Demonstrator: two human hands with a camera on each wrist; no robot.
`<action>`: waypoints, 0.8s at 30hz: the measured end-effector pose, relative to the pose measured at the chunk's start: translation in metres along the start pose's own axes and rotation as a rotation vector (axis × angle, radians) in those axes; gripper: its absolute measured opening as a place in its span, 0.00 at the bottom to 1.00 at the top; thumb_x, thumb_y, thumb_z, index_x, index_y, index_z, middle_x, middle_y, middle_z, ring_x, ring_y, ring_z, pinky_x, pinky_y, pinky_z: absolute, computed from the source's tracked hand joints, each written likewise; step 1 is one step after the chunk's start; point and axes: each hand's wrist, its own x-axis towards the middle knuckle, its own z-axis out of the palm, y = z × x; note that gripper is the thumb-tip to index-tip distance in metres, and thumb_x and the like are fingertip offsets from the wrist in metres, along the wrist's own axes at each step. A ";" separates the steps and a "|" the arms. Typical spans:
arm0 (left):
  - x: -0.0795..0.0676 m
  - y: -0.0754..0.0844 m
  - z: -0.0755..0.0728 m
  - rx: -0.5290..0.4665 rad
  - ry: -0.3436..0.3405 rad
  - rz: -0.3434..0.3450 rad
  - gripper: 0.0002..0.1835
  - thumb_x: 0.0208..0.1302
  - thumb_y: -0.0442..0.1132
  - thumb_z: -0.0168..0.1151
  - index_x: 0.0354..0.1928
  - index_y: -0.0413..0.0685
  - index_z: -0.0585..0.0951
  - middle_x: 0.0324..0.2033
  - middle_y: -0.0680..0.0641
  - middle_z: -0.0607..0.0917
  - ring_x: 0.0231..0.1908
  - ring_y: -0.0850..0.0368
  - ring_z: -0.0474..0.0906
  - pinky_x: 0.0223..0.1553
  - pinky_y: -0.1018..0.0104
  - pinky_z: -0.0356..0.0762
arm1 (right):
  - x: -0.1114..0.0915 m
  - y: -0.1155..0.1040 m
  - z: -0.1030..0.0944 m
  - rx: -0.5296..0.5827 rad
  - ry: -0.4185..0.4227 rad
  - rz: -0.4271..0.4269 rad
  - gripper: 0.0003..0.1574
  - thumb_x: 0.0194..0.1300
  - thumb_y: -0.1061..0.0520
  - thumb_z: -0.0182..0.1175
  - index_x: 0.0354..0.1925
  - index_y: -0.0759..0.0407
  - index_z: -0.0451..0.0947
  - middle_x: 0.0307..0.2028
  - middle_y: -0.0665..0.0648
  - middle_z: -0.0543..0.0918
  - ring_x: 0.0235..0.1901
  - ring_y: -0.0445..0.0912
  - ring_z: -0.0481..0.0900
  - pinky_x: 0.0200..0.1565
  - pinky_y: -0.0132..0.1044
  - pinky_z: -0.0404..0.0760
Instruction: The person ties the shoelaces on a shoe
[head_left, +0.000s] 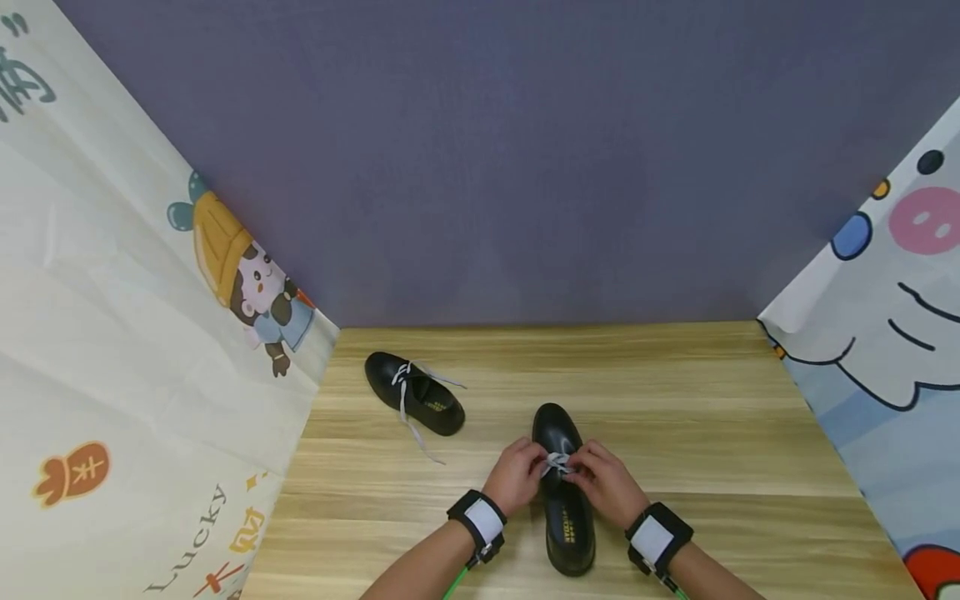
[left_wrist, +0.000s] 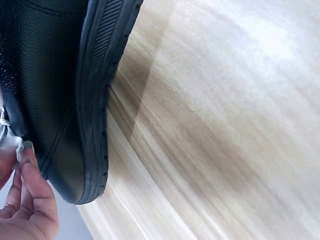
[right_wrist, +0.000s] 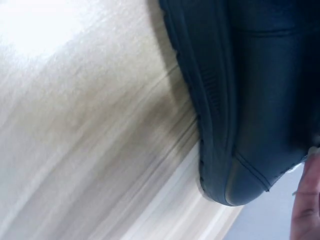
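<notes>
A black leather shoe (head_left: 568, 529) stands on the wooden surface between the two hands, its toe pointing away. Grey-white shoelaces (head_left: 557, 460) form a bow-like knot over its tongue. From the left side, my left hand (head_left: 516, 475) pinches the lace between thumb and fingers; the left wrist view shows the fingertips (left_wrist: 31, 172) on it beside the shoe's upper. My right hand (head_left: 609, 483) pinches the lace on the opposite side of the knot. In the right wrist view only part of a finger (right_wrist: 306, 200) shows at the edge, next to the shoe's side.
A second black shoe (head_left: 438, 408) lies to the left, its white laces (head_left: 405, 400) hanging loose. Behind the wooden surface (head_left: 712, 400) rises a grey-blue panel (head_left: 480, 167). Printed cloths (head_left: 112, 333) hang along both sides.
</notes>
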 end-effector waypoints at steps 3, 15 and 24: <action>0.000 -0.001 0.001 0.003 0.014 0.003 0.03 0.64 0.31 0.67 0.35 0.46 0.83 0.30 0.53 0.78 0.29 0.66 0.72 0.31 0.79 0.69 | 0.000 0.002 0.002 -0.006 0.005 0.045 0.18 0.47 0.70 0.77 0.32 0.57 0.80 0.31 0.48 0.74 0.29 0.32 0.72 0.29 0.27 0.75; 0.000 -0.002 0.003 -0.033 0.018 -0.038 0.02 0.65 0.31 0.67 0.34 0.45 0.84 0.30 0.53 0.79 0.29 0.67 0.72 0.31 0.78 0.70 | -0.003 -0.001 0.003 -0.021 0.007 0.098 0.18 0.46 0.68 0.76 0.33 0.60 0.77 0.30 0.49 0.73 0.28 0.34 0.72 0.28 0.29 0.75; 0.001 -0.002 0.004 -0.045 0.026 -0.030 0.02 0.65 0.31 0.67 0.34 0.46 0.84 0.29 0.54 0.78 0.29 0.68 0.71 0.30 0.79 0.70 | -0.002 0.014 0.002 0.095 -0.020 0.132 0.14 0.51 0.69 0.73 0.34 0.59 0.80 0.31 0.47 0.79 0.30 0.34 0.75 0.28 0.30 0.76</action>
